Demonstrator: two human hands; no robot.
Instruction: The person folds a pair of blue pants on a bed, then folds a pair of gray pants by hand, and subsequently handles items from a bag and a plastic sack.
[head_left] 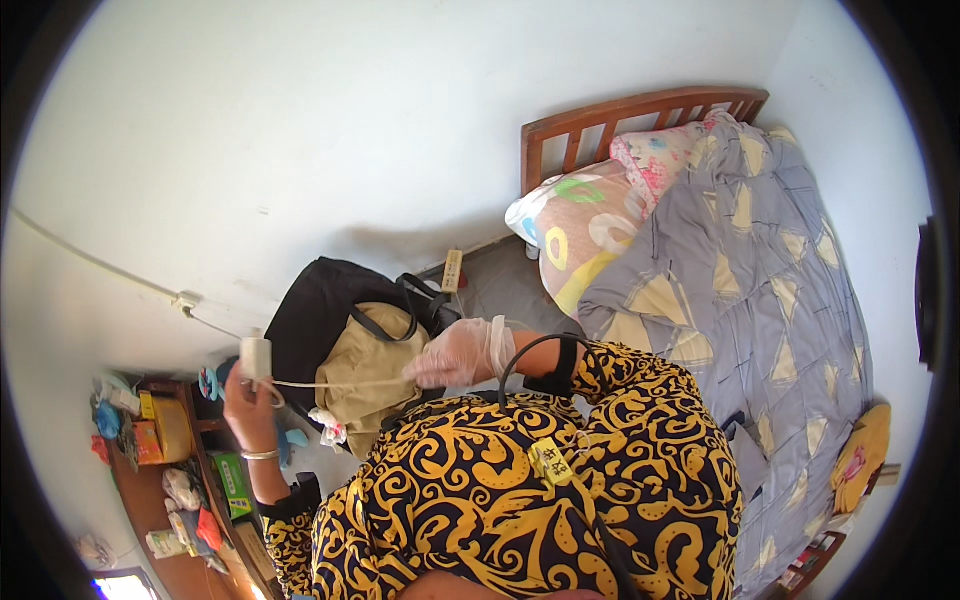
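My left hand (250,412), bare with a bracelet at the wrist, is raised at the left, its fingers closed around a white block-shaped adapter (256,358). A white cable (335,384) stretches from beside the adapter across to my right hand (452,356). That hand wears a clear plastic glove, and its fingers are pinched on the cable's other end; the cable's tip is hidden there. Behind the cable sits a black and beige bag (368,365) with dark handles. A thin wall cord (215,326) runs down toward the adapter; whether it joins it I cannot tell.
A wooden bed (528,160) with a grey patterned quilt (690,270) and pillows (580,215) fills the right. Shelves (150,495) crowded with packets and a green box (232,485) stand at lower left. A yellowish power strip (452,270) leans near the wall behind the bag.
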